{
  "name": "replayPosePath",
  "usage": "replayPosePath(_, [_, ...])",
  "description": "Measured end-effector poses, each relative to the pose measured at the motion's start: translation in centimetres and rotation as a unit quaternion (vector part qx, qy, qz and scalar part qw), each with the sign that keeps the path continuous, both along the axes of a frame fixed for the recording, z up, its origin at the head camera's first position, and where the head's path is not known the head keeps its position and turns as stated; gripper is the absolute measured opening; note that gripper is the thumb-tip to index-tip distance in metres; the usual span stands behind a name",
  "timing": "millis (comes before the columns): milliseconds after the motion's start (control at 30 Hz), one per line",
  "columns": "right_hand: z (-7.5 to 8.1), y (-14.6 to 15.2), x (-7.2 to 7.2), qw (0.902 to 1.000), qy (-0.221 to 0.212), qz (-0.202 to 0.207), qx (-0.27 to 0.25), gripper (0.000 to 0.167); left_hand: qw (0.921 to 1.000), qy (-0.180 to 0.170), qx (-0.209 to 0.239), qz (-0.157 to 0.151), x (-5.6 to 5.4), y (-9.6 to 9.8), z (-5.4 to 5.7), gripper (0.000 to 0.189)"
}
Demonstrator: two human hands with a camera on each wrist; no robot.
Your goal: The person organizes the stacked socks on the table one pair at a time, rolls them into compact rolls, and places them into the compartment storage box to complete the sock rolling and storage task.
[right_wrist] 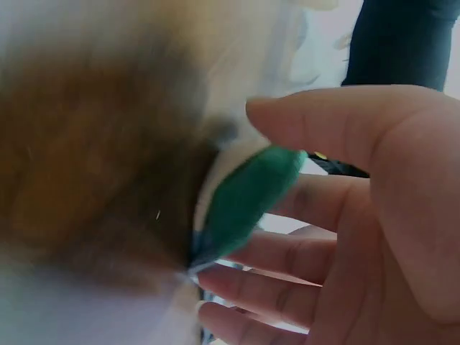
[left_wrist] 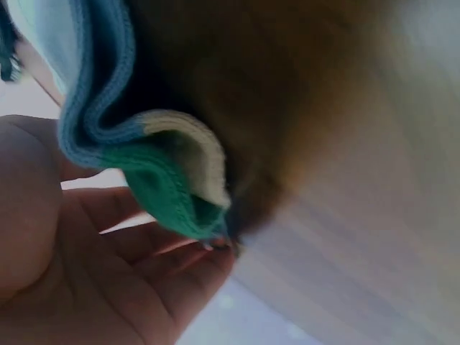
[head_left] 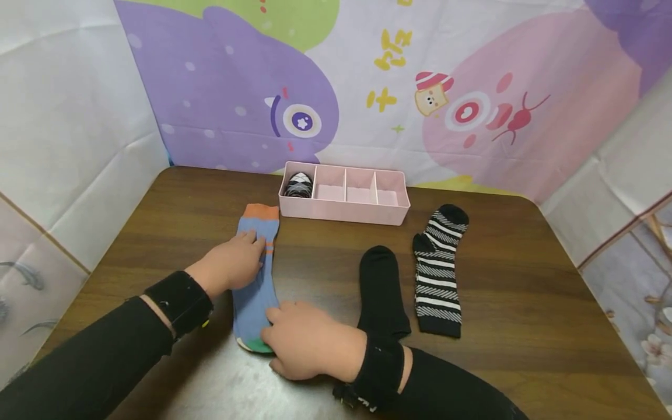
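A blue sock (head_left: pixel 251 306) with an orange cuff and a green and cream toe lies lengthwise on the table, its cuff pointing to the back. My left hand (head_left: pixel 231 262) rests across its upper part with relaxed fingers. At the toe end, my right hand (head_left: pixel 310 341) touches the sock's right edge. The right wrist view shows the green toe (right_wrist: pixel 251 194) against fairly straight fingers (right_wrist: pixel 287 255), the thumb held apart. In the left wrist view the fabric looks wavy beside the extended fingers (left_wrist: pixel 194 280).
A black sock (head_left: pixel 380 289) lies right of centre, partly behind my right wrist. Beside it is a black-and-white striped sock (head_left: pixel 438 274). Against the back curtain stands a pink divided box (head_left: pixel 341 211), with a patterned bundle (head_left: pixel 299 185) in its leftmost compartment.
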State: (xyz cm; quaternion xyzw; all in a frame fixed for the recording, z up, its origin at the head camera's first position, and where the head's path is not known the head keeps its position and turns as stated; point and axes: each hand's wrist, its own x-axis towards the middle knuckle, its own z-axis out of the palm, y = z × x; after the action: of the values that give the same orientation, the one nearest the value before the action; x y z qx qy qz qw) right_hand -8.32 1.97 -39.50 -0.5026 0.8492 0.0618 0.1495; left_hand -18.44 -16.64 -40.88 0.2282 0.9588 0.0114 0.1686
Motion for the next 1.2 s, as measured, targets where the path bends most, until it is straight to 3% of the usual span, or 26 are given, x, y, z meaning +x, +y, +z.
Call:
replayPosePath(167, [0.2,1.2,1.1,0.9987,-0.034,0.014,-0.035,0.040,0.9997,0.019,-0.010,-0.013,2.3,1.6,0.0,0.054])
replayPosePath(367, [-0.4,2.8,1.8,0.9960,-0.015,0.036,-0.080,0.020,0.9987,0.040,-0.011,-0.032,3.6,3.1,-0.4,0.052])
replayPosePath(600, [-0.4,4.4,2.5,0.9954,-0.027,0.009,-0.092,0.015,0.9985,0.042,-0.003,-0.035,4.1,5.1,-0.6,0.054])
replayPosePath(800, [-0.4,5.9,2.7,0.9944,-0.021,-0.028,-0.100,0.014,0.9995,0.025,0.003,-0.017,4.0,7.0,-0.9,0.055])
replayPosePath(1000, [-1.0,6.7,2.8,0.9900,-0.029,-0.058,-0.125,0.013,0.9995,0.029,-0.002,-0.013,4.2,7.8,-0.7,0.058])
replayPosePath(1100, [-1.6,6.8,3.0,0.9871,-0.021,-0.061,-0.147,0.010,0.9988,0.044,0.007,-0.021,5.4,7.9,0.0,0.062])
replayPosePath(1200, [-2.1,7.0,3.2,0.9837,-0.016,-0.069,-0.165,0.007,0.9978,0.051,0.016,-0.038,7.5,8.0,0.7,0.064])
